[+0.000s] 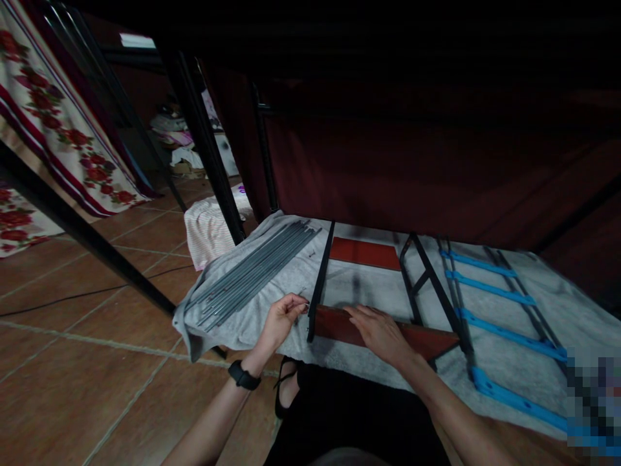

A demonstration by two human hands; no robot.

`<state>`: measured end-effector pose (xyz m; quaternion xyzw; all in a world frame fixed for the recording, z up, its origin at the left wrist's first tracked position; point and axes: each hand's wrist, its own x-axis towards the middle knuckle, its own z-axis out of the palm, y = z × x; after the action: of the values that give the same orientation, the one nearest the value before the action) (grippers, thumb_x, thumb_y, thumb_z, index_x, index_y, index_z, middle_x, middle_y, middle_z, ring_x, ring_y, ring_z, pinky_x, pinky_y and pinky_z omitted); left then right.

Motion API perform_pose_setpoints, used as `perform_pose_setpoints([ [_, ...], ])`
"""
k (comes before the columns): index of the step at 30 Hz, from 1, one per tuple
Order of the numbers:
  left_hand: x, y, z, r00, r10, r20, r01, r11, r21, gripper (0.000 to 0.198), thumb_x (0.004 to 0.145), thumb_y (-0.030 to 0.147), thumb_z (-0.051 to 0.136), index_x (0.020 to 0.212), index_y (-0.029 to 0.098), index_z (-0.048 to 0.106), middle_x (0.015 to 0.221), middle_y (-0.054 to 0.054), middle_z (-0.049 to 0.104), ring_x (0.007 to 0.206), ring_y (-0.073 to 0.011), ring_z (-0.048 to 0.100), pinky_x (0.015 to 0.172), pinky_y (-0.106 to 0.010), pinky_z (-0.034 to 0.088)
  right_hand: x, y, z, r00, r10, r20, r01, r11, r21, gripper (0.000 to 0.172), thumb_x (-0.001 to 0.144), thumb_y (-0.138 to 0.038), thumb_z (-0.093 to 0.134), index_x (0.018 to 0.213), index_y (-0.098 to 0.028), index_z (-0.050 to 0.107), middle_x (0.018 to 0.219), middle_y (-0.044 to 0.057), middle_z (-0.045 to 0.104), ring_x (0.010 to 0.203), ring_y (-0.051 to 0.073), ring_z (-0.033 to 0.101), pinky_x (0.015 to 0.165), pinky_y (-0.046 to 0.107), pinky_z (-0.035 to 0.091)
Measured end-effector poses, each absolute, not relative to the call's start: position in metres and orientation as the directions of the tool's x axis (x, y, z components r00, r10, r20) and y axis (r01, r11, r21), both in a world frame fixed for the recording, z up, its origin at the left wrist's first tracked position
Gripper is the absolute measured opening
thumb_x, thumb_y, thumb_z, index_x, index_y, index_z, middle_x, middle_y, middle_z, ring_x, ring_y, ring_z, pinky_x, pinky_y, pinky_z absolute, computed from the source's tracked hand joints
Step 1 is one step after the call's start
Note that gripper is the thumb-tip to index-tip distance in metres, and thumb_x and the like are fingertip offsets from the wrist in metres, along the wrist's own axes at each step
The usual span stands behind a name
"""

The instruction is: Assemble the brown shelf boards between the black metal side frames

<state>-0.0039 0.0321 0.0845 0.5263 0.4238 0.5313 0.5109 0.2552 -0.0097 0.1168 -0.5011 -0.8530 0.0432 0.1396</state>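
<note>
My left hand (282, 320) is pinched on a small thin metal piece, likely a screw, at the near end of a black metal bar (321, 278) that runs away from me. My right hand (381, 331) lies flat, fingers spread, on a reddish-brown wooden board (431, 340) joined to that bar. A black watch is on my left wrist. Both hands work over a grey blanket (349, 285) spread on the floor. A second red board (365, 253) lies farther back between the black bars.
A bundle of grey metal rods (252, 270) lies on the blanket to the left. Blue plastic rungs on black rails (490, 304) lie to the right. A dark red bed frame looms above. Black frame posts (208, 162), floral fabric (58, 129) and tiled floor (87, 362) are at left.
</note>
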Motion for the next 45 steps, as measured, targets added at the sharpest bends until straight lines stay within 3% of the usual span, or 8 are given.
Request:
perform_pose_setpoints([
  [7,-0.0026,0.0283,0.0916,0.061,0.998,0.02,-0.151,-0.011,0.988,0.035,0.071,0.041,0.076,0.094,0.016,0.069,0.083,-0.005,0.073,0.074,-0.0167,0.065,0.071,-0.029,0.051,0.256,-0.0084,0.1145,-0.457,0.867,0.2,0.837,0.495,-0.232,0.039,0.101,-0.025,0.032,0.133,-0.025,0.055,0.121,0.006,0.066,0.107,0.018,0.063,0.093,0.033,0.05],
  [12,0.0008,0.0304,0.085,0.013,1.0,-0.011,-0.087,0.012,0.996,0.033,0.072,0.045,0.074,0.069,0.014,0.066,0.058,0.0,0.062,0.052,-0.0097,0.052,0.053,-0.022,0.041,0.2562,-0.0091,0.1148,-0.465,0.864,0.193,0.83,0.501,-0.244,0.04,0.101,-0.025,0.032,0.134,-0.024,0.054,0.12,0.006,0.066,0.106,0.018,0.063,0.092,0.032,0.05],
  [19,-0.0047,0.0249,0.0872,0.123,0.992,0.011,-0.15,0.007,0.989,0.032,0.074,0.042,0.074,0.091,0.015,0.069,0.074,-0.003,0.068,0.065,-0.0135,0.06,0.065,-0.026,0.048,0.2549,-0.01,0.1166,-0.46,0.866,0.199,0.828,0.499,-0.258,0.039,0.101,-0.024,0.032,0.132,-0.025,0.055,0.117,0.005,0.067,0.102,0.017,0.064,0.089,0.031,0.05],
  [26,0.0038,0.0264,0.0884,0.038,0.999,0.025,-0.108,-0.02,0.994,0.028,0.073,0.041,0.074,0.076,0.014,0.067,0.062,0.001,0.061,0.056,-0.0103,0.051,0.056,-0.022,0.041,0.2558,-0.0086,0.1154,-0.45,0.87,0.199,0.831,0.49,-0.263,0.039,0.101,-0.025,0.033,0.133,-0.025,0.054,0.121,0.006,0.065,0.105,0.018,0.064,0.092,0.032,0.05],
  [32,-0.0004,0.0257,0.0894,0.071,0.996,0.046,-0.122,-0.037,0.992,0.034,0.071,0.042,0.075,0.091,0.016,0.068,0.071,-0.001,0.066,0.062,-0.0128,0.057,0.06,-0.025,0.045,0.256,-0.009,0.1144,-0.451,0.869,0.204,0.828,0.493,-0.268,0.039,0.101,-0.026,0.032,0.133,-0.025,0.055,0.118,0.006,0.066,0.104,0.018,0.064,0.092,0.032,0.05],
  [37,0.0,0.028,0.0829,0.026,0.999,0.03,-0.066,-0.029,0.997,0.034,0.071,0.047,0.073,0.069,0.015,0.063,0.055,0.002,0.057,0.05,-0.0092,0.048,0.052,-0.022,0.038,0.2552,-0.0109,0.1178,-0.444,0.876,0.191,0.831,0.482,-0.279,0.039,0.101,-0.026,0.032,0.133,-0.025,0.054,0.116,0.005,0.067,0.103,0.018,0.064,0.09,0.031,0.05],
  [42,-0.0022,0.0271,0.0843,0.093,0.995,0.047,-0.127,-0.035,0.991,0.039,0.07,0.045,0.076,0.094,0.015,0.069,0.076,-0.003,0.067,0.068,-0.0144,0.059,0.065,-0.026,0.046,0.2551,-0.0116,0.1179,-0.447,0.873,0.196,0.827,0.487,-0.282,0.039,0.101,-0.026,0.032,0.133,-0.025,0.055,0.117,0.005,0.066,0.103,0.018,0.064,0.092,0.032,0.05],
  [45,-0.0006,0.0266,0.0849,0.072,0.997,0.0,-0.139,0.01,0.99,0.039,0.077,0.051,0.068,0.091,0.014,0.068,0.072,-0.003,0.065,0.064,-0.0134,0.057,0.062,-0.025,0.045,0.2553,-0.0108,0.1163,-0.438,0.878,0.194,0.835,0.477,-0.273,0.039,0.101,-0.027,0.033,0.133,-0.026,0.055,0.118,0.005,0.066,0.103,0.018,0.064,0.091,0.032,0.05],
])
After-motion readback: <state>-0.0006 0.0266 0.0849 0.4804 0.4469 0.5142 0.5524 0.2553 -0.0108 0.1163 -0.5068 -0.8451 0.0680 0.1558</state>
